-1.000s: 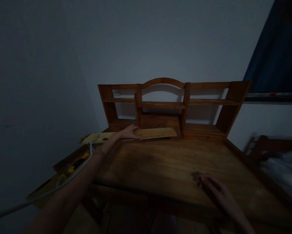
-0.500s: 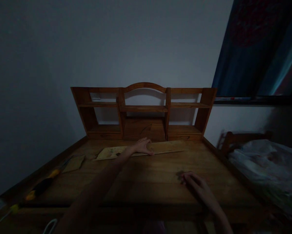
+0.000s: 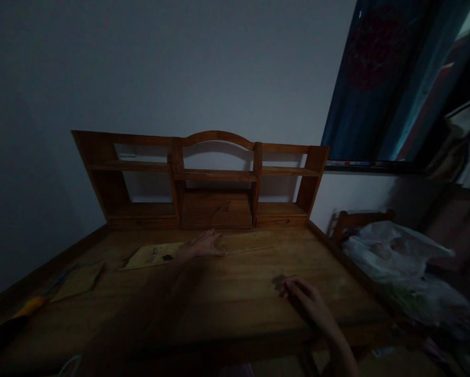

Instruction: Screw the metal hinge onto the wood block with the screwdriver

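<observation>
A long, flat tan piece of cardboard (image 3: 150, 255) with dark marks on its left part lies across the back of the wooden desk (image 3: 235, 309). My left hand (image 3: 206, 244) spans its middle, thumb at the front edge and fingers toward the back, gripping it against the desktop. Nearer the front right, my right hand (image 3: 303, 293) is closed in a pinch just over the desktop. A small dark blur beside its fingertips could be a shadow or a small object; I cannot tell.
At the far left lie a smaller tan piece (image 3: 78, 281) and a yellow-and-black handled tool (image 3: 31, 308). A wooden shelf unit (image 3: 217, 175) stands along the back of the desk. Plastic bags (image 3: 392, 251) are piled to the right, below a dark blue curtain (image 3: 368, 104).
The view has turned right, so the desk and shelf sit further left and more of the bags shows. Both hands keep nearly the same places over the desk.
</observation>
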`<state>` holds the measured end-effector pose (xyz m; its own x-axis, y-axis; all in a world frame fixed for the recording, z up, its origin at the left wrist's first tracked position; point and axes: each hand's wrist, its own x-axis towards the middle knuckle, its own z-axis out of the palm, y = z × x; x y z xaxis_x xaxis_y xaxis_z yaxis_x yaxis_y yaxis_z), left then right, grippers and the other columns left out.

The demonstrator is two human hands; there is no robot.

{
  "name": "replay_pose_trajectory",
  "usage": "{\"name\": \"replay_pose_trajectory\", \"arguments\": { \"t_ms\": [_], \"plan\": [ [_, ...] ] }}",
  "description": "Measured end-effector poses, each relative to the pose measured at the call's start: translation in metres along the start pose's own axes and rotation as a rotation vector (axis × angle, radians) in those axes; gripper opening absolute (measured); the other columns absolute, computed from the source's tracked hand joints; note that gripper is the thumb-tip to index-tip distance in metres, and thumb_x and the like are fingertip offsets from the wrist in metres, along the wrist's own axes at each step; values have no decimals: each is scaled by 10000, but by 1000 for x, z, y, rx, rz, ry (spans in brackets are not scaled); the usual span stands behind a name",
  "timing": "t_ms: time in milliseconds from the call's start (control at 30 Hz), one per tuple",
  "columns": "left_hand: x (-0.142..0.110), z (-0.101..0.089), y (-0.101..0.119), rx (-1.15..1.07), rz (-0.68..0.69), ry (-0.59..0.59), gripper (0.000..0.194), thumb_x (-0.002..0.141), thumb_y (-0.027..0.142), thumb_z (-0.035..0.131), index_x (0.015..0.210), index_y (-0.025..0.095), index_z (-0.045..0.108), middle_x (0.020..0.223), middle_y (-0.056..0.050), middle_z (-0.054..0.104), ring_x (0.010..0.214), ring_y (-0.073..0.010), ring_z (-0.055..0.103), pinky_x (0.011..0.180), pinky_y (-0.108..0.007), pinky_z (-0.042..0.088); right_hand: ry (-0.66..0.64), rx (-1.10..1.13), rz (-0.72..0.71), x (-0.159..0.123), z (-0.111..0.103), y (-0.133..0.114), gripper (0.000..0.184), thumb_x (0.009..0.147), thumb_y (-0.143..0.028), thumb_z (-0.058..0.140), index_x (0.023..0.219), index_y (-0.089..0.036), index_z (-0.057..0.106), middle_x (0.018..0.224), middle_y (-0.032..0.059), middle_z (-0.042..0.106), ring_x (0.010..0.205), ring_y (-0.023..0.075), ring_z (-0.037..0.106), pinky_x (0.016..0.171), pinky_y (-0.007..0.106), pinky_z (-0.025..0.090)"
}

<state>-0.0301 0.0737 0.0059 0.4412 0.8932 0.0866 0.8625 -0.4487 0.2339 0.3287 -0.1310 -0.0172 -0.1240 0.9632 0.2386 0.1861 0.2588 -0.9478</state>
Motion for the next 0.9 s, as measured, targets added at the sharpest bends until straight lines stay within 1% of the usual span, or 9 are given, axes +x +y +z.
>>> {"name": "replay_pose_trajectory", "arguments": {
  "t_ms": [100,200,267,367,467,533,633,800,900],
  "plan": [
    [-3,2,-2,1,-5,10,982,577,848,571,1355,252,503,1417,-126,460,1316,-356,400,1053,-420,330,17,-9,11,1,-2,-1,324,921,-463,510,884,-184,670,895,56,676,887,206,625,844,314,430],
    [-5,6,-6,-15,28,27,942,631,846,523,1361,252,511,1375,-115,501,1277,-336,442,1049,-408,339,55,7,17,2,-2,-2,323,906,-467,534,872,-180,678,903,60,681,888,202,624,855,311,432],
    [-8,8,-10,-12,50,49,956,653,842,504,1396,241,476,1390,-120,490,1291,-343,422,1063,-423,322,99,26,25,3,-1,-1,332,896,-479,544,869,-178,679,884,63,684,865,199,625,845,311,440],
    [-14,11,-20,8,52,115,1006,676,844,478,1442,196,412,1454,-139,422,1335,-363,360,1096,-448,279,173,70,56,3,2,3,354,866,-516,569,886,-179,677,838,62,684,808,192,620,797,306,459],
    [-22,14,-34,-30,48,176,926,751,825,387,1406,174,460,1421,-131,458,1302,-329,412,1097,-412,295,225,94,85,2,4,4,368,838,-545,589,892,-191,673,847,59,684,796,189,615,777,301,467],
    [-29,17,-42,-81,14,176,883,778,812,353,1377,178,496,1376,-121,499,1260,-308,464,1074,-388,333,239,77,85,1,5,2,365,830,-546,599,883,-193,676,853,60,685,794,188,613,774,295,464],
    [-36,21,-50,-113,-22,164,872,767,811,378,1366,191,509,1358,-119,508,1239,-307,484,1056,-384,358,244,43,77,1,4,-2,341,835,-521,609,857,-189,685,835,58,684,788,183,609,777,283,452],
    [-41,26,-54,-62,21,191,901,728,821,443,1394,215,474,1356,-126,496,1255,-332,451,1072,-420,327,264,31,85,0,3,-1,322,833,-510,620,845,-196,689,832,47,680,793,172,608,786,269,451],
    [-44,27,-55,-45,37,206,924,722,822,459,1419,215,436,1361,-131,483,1262,-337,436,1074,-421,315,277,35,101,0,4,1,328,822,-516,630,839,-194,688,842,47,680,801,170,611,791,267,458]
  ]
}}
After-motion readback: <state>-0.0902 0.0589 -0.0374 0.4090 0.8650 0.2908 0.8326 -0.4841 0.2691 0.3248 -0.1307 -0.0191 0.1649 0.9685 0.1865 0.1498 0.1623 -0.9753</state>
